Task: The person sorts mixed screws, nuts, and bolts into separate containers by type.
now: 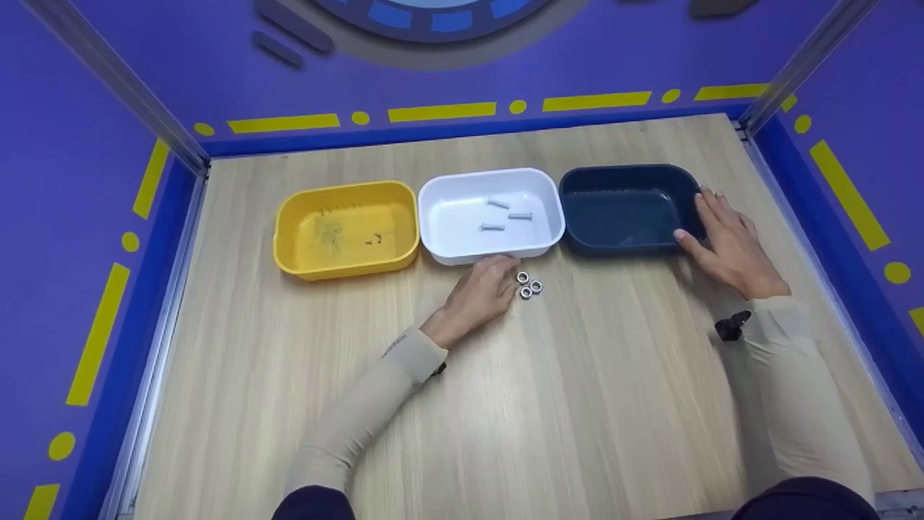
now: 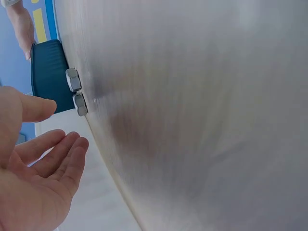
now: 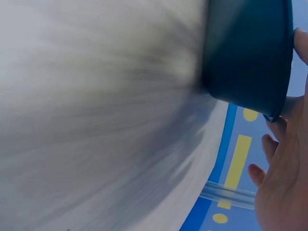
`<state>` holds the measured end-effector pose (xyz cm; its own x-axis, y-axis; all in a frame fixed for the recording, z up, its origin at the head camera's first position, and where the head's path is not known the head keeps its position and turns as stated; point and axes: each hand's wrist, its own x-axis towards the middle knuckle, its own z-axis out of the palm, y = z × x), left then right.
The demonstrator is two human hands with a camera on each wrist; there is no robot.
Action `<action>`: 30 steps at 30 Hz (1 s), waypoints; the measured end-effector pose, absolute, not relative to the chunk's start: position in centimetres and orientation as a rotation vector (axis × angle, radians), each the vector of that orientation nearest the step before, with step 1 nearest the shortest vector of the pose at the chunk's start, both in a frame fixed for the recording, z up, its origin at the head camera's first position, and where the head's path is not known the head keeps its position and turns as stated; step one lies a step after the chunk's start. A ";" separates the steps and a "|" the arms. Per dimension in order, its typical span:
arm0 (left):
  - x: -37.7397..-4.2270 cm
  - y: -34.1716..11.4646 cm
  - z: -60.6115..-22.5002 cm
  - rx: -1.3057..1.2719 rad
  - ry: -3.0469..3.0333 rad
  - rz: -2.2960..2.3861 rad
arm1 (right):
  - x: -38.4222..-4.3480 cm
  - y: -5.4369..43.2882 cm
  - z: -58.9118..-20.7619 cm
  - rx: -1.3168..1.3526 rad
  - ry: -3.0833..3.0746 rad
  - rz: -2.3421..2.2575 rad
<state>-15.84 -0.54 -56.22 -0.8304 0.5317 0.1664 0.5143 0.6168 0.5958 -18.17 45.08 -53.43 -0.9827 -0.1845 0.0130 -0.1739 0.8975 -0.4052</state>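
Note:
Three metal hex nuts [image 1: 526, 292] lie together on the table, in front of the white bin [image 1: 451, 249]. Just left of them is my left hand [image 1: 480, 292], its thumb and loosely bent fingers apart with nothing between them in the left wrist view. Two nuts [image 2: 73, 80] show past its thumb there. At the right end of the dark teal bin [image 1: 621, 245], my right hand [image 1: 733, 245] touches the rim with thumb and extended fingers spread. Its lower fingers [image 3: 256, 174] hang free of the wall in the right wrist view.
Three bolts [image 1: 520, 216] lie inside the white bin. To its left stands a yellow bin [image 1: 346, 273] with a few small dark pieces on its floor. The bins form a row across the wooden table [image 1: 548, 404], with blue-purple panels [image 1: 216, 87] behind and at the sides.

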 end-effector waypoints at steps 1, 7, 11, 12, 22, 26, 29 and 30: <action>-15.9 -0.5 -56.2 0.899 2.800 1.017 | -18.2 45.1 -53.5 -0.286 3.037 -0.646; -16.1 -0.2 -56.2 0.848 2.789 1.011 | -18.3 45.1 -54.0 -0.285 3.051 -0.660; -16.1 0.1 -56.3 0.806 2.783 0.996 | -18.4 45.2 -54.1 -0.290 3.051 -0.662; -16.1 0.1 -56.3 0.796 2.784 0.989 | -18.4 45.2 -54.2 -0.293 3.048 -0.664; -16.1 0.8 -56.5 0.757 2.803 0.894 | -18.3 45.2 -54.2 -0.298 3.041 -0.683; -16.2 1.1 -56.6 0.740 2.794 0.884 | -18.2 45.2 -54.1 -0.302 3.045 -0.695; -16.4 1.3 -56.7 0.733 2.791 0.868 | -18.1 45.2 -54.1 -0.293 3.040 -0.699; -16.5 1.4 -56.7 0.732 2.792 0.861 | -18.1 45.2 -54.1 -0.290 3.039 -0.698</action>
